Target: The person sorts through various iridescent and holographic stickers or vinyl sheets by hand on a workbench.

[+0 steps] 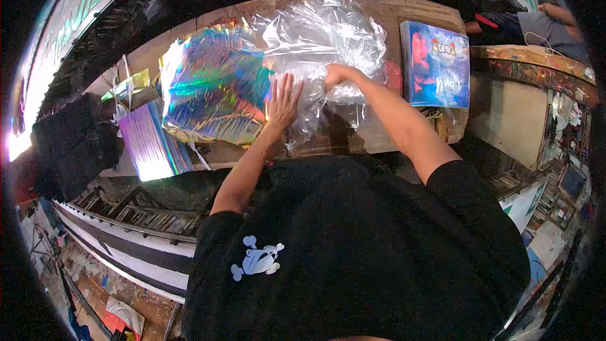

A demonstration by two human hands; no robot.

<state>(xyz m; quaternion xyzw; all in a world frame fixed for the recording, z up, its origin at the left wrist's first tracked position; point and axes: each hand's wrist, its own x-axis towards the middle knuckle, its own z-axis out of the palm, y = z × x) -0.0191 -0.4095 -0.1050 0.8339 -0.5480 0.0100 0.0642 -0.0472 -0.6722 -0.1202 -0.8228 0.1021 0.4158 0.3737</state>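
My left hand (282,102) lies flat with its fingers stretched out, at the right edge of a pile of shiny rainbow-coloured foil (214,82) and against crumpled clear plastic film (322,35). The fingers of my right hand (341,76) are curled closed on the clear film, a little to the right of the left hand. The film spreads in folds over the middle of the wooden table (429,7). What lies beneath it is mostly hidden.
A stack of blue printed sheets (439,66) sits at the table's right end. At the left end lies a stack of iridescent sheets (153,141) beside yellowish scraps (129,83). Another person's arm (558,14) shows at the upper right, near a wooden bench (536,60).
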